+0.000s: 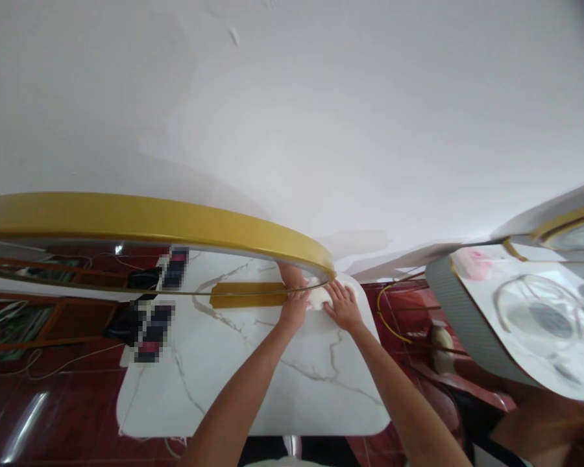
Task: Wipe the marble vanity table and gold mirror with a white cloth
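A folded white cloth [318, 293] lies on the marbled white tabletop [282, 389], by the right end of a large gold-rimmed mirror [199, 224]. My left hand [293, 310] is at the cloth's left edge, its fingers closed on it near the mirror's lower rim. On the cloth's right part rests my right hand [343, 306], fingers spread and flat. Just left of my left hand is a gold plate [248, 296] at the foot of the mirror, partly seen as a reflection. The mirror also reflects part of my left hand.
A pixelated dark item [154, 332] and a black bag [124, 324] sit at the table's left edge. To the right stands another white table [496, 311] bearing a pink packet [477, 264] and another gold-framed mirror [569, 220]. Part of a person shows at lower right. A white wall rises behind.
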Demonstrator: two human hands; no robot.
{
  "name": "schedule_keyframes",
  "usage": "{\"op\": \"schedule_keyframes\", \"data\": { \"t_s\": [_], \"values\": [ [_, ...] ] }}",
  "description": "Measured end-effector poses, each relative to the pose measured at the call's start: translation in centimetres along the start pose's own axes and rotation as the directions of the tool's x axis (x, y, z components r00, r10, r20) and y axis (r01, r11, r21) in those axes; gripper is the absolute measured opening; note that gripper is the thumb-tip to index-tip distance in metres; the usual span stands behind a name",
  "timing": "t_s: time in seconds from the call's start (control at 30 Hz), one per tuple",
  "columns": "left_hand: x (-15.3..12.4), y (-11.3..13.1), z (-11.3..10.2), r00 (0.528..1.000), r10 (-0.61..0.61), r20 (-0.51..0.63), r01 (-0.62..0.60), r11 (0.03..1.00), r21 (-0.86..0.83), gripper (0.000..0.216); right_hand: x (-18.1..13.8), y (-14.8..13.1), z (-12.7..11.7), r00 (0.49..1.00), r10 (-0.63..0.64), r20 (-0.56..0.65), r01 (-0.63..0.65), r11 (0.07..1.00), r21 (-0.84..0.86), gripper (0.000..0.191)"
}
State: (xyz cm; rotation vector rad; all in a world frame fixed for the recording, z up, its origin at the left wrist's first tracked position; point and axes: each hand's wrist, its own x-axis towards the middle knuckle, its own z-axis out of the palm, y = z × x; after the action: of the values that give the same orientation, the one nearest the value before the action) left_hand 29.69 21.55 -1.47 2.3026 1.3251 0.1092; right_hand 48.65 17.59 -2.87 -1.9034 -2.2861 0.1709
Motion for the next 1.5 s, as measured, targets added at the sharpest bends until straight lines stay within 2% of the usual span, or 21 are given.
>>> {"op": "schedule_keyframes", "data": {
  "t_s": [0.3, 0.5, 0.6, 0.77, 0.97, 1.07, 1.27, 1.5],
  "values": [
    [0.4, 0.9, -0.1, 0.999, 0.034, -0.043, -0.032, 0.998, 0.055, 0.059, 0.2, 1.7, -0.3, 1.0, -0.024, -0.018, 0.024, 1.0, 0.015, 0.055],
    [-1.2, 2.2, 0.7, 0.994, 0.096, -0.06, -0.089, 0.991, 0.102, 0.057, -2.6, 1.3, -1.4, 0.999, -0.012, -0.032, 0.011, 0.999, -0.03, 0.057],
    [-3.7, 3.3, 1.8, 0.989, 0.119, -0.083, -0.108, 0.986, 0.128, 0.058, -5.2, 0.9, -1.9, 1.0, -0.019, -0.016, 0.018, 0.999, -0.043, 0.058],
    [-9.4, 5.0, 4.3, 0.984, 0.147, -0.102, -0.13, 0.978, 0.162, 0.06, -11.2, -0.4, -2.1, 1.0, -0.014, 0.023, 0.015, 0.999, -0.033, 0.059],
    [-16.3, 5.8, 6.5, 0.967, 0.255, -0.021, -0.251, 0.96, 0.124, 0.058, -19.8, -2.7, -1.5, 0.997, 0.006, 0.071, -0.006, 1.0, -0.003, 0.061],
    [-18.7, 5.7, 6.9, 0.953, 0.302, 0.023, -0.303, 0.951, 0.064, 0.059, -22.7, -4.0, -1.2, 0.996, 0.03, 0.085, -0.03, 1.0, -0.004, 0.061],
    [-21.4, 4.4, 6.8, 0.938, 0.342, 0.063, -0.339, 0.939, -0.053, 0.06, -24.8, -6.6, -0.8, 0.995, 0.036, 0.09, -0.035, 0.999, -0.014, 0.06],
    [-24.9, 1.5, 5.0, 0.957, 0.278, 0.076, -0.279, 0.96, -0.006, 0.064, -24.3, -10.4, 0.5, 0.994, -0.029, 0.102, 0.027, 0.999, 0.017, 0.061]
  ]
}}
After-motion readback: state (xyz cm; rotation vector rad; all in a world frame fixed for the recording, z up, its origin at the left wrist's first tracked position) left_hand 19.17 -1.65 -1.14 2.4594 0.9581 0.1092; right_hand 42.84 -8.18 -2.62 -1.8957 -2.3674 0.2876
